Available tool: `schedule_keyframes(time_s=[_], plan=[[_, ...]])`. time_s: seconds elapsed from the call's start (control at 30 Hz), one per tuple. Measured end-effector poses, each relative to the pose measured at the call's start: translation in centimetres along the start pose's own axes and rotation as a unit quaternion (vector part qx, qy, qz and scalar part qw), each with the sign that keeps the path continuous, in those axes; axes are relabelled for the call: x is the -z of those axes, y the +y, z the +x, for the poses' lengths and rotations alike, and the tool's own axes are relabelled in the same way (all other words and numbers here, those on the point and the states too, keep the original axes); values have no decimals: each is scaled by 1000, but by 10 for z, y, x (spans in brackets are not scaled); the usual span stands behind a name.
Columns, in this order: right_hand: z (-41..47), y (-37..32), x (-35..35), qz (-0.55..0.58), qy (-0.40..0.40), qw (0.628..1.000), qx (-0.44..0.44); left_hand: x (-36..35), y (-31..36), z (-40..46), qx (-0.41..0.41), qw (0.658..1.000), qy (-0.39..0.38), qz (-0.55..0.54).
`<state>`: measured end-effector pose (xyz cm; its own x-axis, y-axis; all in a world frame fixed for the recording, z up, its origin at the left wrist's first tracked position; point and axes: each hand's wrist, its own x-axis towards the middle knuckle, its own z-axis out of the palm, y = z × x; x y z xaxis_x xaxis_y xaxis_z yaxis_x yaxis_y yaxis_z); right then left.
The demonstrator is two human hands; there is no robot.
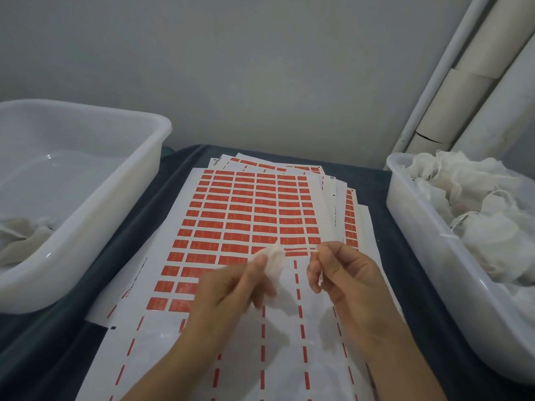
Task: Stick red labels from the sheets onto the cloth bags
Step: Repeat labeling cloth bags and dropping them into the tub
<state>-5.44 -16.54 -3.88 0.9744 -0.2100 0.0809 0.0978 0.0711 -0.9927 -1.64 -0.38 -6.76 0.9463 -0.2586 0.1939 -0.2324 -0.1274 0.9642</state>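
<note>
Red labels [254, 209] fill the top sheet [231, 285] in the one view I have, from my head camera, and I take that sheet as my landmark. Its far rows are full of labels; the near part is bare white backing with only thin red dashes left between the columns. More sheets [341, 204] lie fanned out under it, showing past its far and right edges.

Just above the middle of the sheet my left hand [231, 293] holds a small white cloth bag [275, 270], my fingers curled round its gathered body. From the bag's top a drawstring [301, 250] runs toward the right, and my right hand [347, 279] pinches its end between thumb and forefinger, the other fingers loosely curled. The string looks taut between the two hands. A loose tail of string hangs down from the right fingers. Whether a label is on the bag I cannot tell; it is blurred.

Left of the sheet stands a white plastic tub [121, 204] with a few cloth bags [20, 230] lying in its near corner. Right of the sheet a second white tub [419, 227] is heaped with crumpled white bags [477, 204]. All of this rests on a table [139, 227] covered in dark blue cloth. Beyond the sheet rises a grey wall [260, 68], with pale pipes [463, 96] slanting up at its right.
</note>
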Motion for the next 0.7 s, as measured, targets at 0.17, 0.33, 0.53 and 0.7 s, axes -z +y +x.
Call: schedule_keyframes(time_s=[0.17,0.33,0.53,0.7], plan=[[-6,-5,-7,-58,-151,987,-5,-5,8,13,220,955,-114,-164],[-2,2,-5,-198,-196,959,-44,20,8,16,262,845,-101,-455],[2,16,-7,-361,7,926,112,13,14,13,272,894,-246,-258],[-6,29,-24,-312,-67,934,157,10,10,23,309,894,-297,-131]])
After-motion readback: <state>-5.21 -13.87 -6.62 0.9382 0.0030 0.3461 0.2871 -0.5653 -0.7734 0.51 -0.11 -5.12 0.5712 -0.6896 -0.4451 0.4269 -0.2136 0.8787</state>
